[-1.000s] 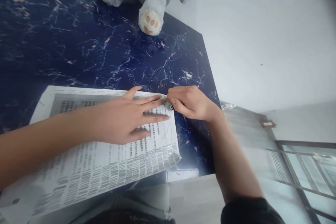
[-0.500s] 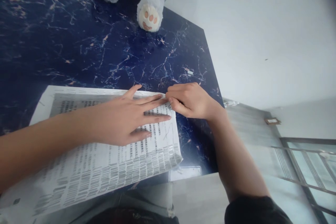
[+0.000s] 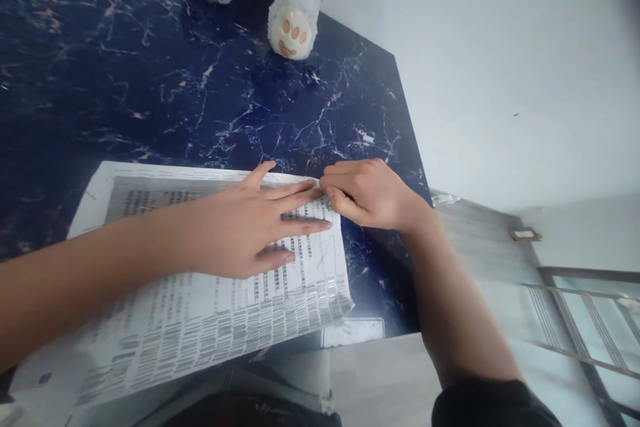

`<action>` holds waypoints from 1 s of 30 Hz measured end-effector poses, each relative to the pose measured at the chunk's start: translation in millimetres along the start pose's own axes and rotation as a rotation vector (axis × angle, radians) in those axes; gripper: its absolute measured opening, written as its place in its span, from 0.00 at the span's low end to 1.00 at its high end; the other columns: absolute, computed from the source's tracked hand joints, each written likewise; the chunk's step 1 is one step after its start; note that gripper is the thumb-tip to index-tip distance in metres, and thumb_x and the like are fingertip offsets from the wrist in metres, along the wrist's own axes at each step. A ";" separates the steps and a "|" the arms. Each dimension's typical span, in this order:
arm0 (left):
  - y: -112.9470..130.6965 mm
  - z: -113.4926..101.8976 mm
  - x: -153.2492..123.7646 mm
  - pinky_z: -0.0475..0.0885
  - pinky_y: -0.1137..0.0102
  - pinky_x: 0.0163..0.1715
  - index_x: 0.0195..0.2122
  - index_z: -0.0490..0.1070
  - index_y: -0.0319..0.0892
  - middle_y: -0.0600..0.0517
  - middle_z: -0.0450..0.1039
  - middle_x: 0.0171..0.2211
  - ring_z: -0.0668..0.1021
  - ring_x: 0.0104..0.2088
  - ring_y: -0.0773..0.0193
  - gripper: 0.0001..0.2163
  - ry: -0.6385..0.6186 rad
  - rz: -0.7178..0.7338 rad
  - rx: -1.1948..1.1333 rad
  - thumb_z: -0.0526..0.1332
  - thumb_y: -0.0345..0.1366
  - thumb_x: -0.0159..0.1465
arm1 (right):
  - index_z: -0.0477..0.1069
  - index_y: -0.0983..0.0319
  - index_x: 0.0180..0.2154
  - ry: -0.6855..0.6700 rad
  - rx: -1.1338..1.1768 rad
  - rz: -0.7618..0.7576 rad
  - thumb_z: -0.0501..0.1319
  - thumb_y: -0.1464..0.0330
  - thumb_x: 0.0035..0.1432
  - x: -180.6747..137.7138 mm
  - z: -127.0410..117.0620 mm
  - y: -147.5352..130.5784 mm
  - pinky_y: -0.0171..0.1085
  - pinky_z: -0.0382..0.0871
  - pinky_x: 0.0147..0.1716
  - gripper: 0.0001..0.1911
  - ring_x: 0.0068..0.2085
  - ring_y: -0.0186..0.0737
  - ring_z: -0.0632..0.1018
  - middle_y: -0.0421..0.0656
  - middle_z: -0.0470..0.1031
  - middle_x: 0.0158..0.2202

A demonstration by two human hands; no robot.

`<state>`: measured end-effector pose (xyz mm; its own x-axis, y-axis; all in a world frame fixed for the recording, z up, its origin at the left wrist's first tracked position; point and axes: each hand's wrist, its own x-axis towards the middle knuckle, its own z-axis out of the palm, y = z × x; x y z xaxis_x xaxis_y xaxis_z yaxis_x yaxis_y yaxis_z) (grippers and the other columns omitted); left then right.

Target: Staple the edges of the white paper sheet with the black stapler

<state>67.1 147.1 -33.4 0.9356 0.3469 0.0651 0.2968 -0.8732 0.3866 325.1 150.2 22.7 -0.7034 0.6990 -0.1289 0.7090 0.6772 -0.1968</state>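
A sheet of paper [image 3: 235,333] with printed text and rows of short grey strokes lies at the near side of the dark blue marbled table [image 3: 165,93]. Flat on it, fingers spread, rests my left hand [image 3: 245,230], which covers part of the print. My right hand [image 3: 367,193] is closed at the sheet's far right corner, thumb pressed against the curled fingers. A tiny dark bit shows under the thumb, but what the fingers hold is hidden. The fingertips of both hands nearly meet.
A grey and cream plush toy [image 3: 295,20] sits at the table's far side. A small white piece [image 3: 367,139] lies beyond my right hand. At the near edge is a white-bordered flat rectangle [image 3: 353,331]. A pale wall [image 3: 500,67] stands to the right.
The whole view has shifted slightly, so everything appears a little further right. Both hands keep nearly the same place on the sheet.
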 end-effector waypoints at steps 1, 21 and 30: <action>0.3 0.2 0.0 0.45 0.43 0.71 0.72 0.58 0.64 0.55 0.51 0.76 0.55 0.75 0.44 0.28 0.009 -0.002 -0.006 0.58 0.48 0.71 | 0.66 0.59 0.32 0.000 0.000 0.002 0.46 0.60 0.75 0.0 0.1 -0.1 0.42 0.52 0.32 0.20 0.33 0.40 0.69 0.43 0.72 0.33; 1.0 2.2 -1.2 0.45 0.43 0.71 0.71 0.60 0.65 0.54 0.54 0.75 0.55 0.75 0.44 0.27 0.058 -0.014 -0.031 0.59 0.50 0.71 | 0.70 0.61 0.31 0.017 -0.197 0.090 0.51 0.63 0.70 6.6 7.4 -11.7 0.43 0.51 0.30 0.17 0.31 0.41 0.68 0.45 0.74 0.30; 0.5 -7.4 -2.8 0.43 0.39 0.71 0.73 0.56 0.60 0.46 0.51 0.76 0.56 0.75 0.45 0.28 -0.047 0.048 0.104 0.57 0.48 0.73 | 0.70 0.61 0.28 0.148 -0.205 0.141 0.52 0.64 0.68 7.8 19.5 -17.6 0.43 0.53 0.30 0.17 0.30 0.42 0.70 0.46 0.76 0.30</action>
<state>63.2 148.2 -26.6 0.9565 0.2896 0.0365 0.2676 -0.9200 0.2865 306.2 139.2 6.2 -0.5931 0.8051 0.0048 0.8051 0.5930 0.0151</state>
